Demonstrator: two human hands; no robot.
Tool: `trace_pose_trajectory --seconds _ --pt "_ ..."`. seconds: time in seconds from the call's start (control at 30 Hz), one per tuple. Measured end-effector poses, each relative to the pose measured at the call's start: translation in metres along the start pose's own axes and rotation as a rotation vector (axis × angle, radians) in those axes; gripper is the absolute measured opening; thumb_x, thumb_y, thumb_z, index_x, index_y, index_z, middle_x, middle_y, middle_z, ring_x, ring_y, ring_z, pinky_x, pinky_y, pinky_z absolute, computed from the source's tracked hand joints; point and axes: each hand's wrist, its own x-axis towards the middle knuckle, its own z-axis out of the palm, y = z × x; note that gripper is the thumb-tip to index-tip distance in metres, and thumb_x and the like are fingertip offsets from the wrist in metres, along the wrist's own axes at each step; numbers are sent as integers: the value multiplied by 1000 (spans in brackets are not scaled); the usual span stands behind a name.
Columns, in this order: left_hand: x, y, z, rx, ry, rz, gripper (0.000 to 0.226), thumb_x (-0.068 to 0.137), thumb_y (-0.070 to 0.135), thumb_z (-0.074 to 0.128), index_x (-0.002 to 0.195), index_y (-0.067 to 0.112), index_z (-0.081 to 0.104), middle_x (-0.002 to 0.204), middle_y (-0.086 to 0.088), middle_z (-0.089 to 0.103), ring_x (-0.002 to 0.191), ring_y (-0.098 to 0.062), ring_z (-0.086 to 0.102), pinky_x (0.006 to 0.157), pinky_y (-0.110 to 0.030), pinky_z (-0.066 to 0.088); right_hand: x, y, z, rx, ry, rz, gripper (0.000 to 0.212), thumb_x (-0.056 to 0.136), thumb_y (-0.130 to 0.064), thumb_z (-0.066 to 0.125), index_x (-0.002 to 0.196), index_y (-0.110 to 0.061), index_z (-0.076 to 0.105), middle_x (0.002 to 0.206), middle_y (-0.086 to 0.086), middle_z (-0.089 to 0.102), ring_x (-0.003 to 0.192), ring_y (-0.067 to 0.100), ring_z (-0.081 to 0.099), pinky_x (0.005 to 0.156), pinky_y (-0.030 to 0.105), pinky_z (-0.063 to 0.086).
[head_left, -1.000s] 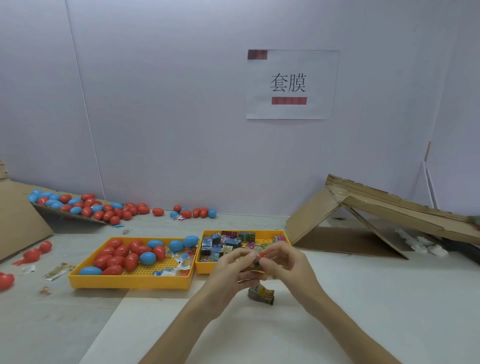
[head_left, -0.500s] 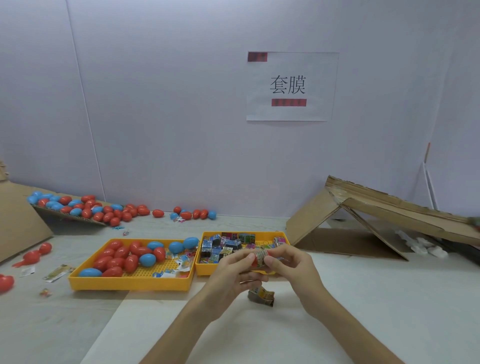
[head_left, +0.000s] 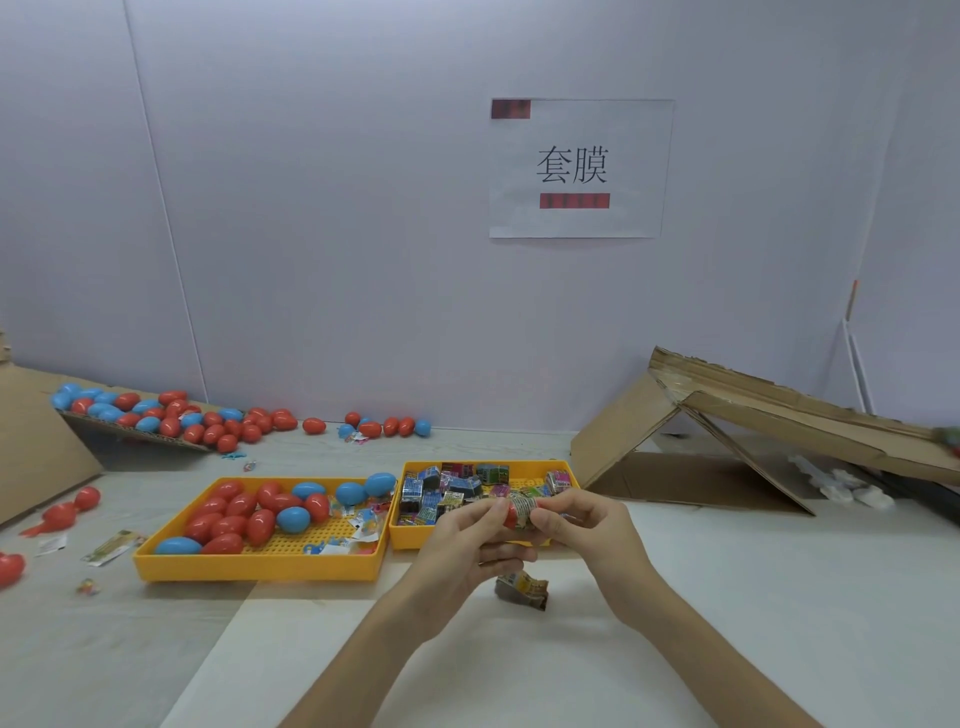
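Far left, against the wall: a cardboard slope (head_left: 31, 441) heaped with blue and red plastic eggs (head_left: 171, 415), with strays trailing rightward along the wall. Nearer, on the tabletop (head_left: 727, 597), a few loose red eggs (head_left: 60, 514) and scraps of wrapper. Next, a yellow tray (head_left: 260, 569) filled with red and blue eggs, touching a second yellow tray (head_left: 408, 538) packed with printed film sleeves (head_left: 452, 486). Just in front of that second tray, raised off the tabletop: the left hand (head_left: 462, 545), thumb and fingertips pinching the bare red end of an egg (head_left: 511, 514). Wrapped round the egg's middle and right part, a printed sleeve (head_left: 527, 512). Gripping that sleeved end from the other side, the right hand (head_left: 587, 535), fingers bent round it. Compared with a second ago: then hardly a speck of red between the fingertips, half a second ago a sleeve showing on the egg, now drawn over most of it with only the left tip bare. Judged from that, sleeving of this egg nearly done; probably left only to seat the film evenly and set the egg aside. Directly below the hands, lying on the tabletop and apart from them, one crumpled spare sleeve (head_left: 522, 590). Further right, a folded cardboard ramp (head_left: 779, 415) propped like a tent, with white bits beneath its far end. High on the wall, above it all, a paper sign (head_left: 576, 166).
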Motion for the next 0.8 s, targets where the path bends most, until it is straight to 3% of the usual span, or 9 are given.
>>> trace_pose_trajectory --seconds 0.17,0.4,0.53,0.63,0.8 --pt "0 1 0 -9 -6 -15 38 103 35 52 124 7 65 114 -18 74 97 -27 73 86 -31 59 0 1 -2 -18 -5 2 19 75 -30 81 86 -15 80 90 17 75 89 24 71 81 30 55" --pt "0 1 2 -34 2 -18 42 99 40 55 122 7 66 112 -20 74 95 -27 73 84 -30 59 0 1 -1 2 -9 27 21 81 -32 77 86 -12 78 88 19 74 84 27 70 82 43 59" --pt "1 2 1 -79 32 -13 41 93 43 61 115 10 70 106 -20 75 87 -25 73 79 -29 59 0 -1 2 47 -35 78 28 85 -36 71 103 -15 75 98 17 74 82 33 71 77 39 60" --pt "1 2 0 -60 38 -5 45 90 43 66 116 7 68 102 -19 74 83 -24 70 78 -31 58 0 -3 4 -23 -46 67 38 83 -38 71 119 -25 71 105 5 75 86 27 73 74 31 58" --pt "1 2 1 -65 73 3 53 82 47 72 117 8 67 90 -16 68 74 -20 65 75 -31 57 -4 -4 4 -84 -109 20 29 87 -28 76 115 -22 73 106 1 75 90 22 71 72 33 54"
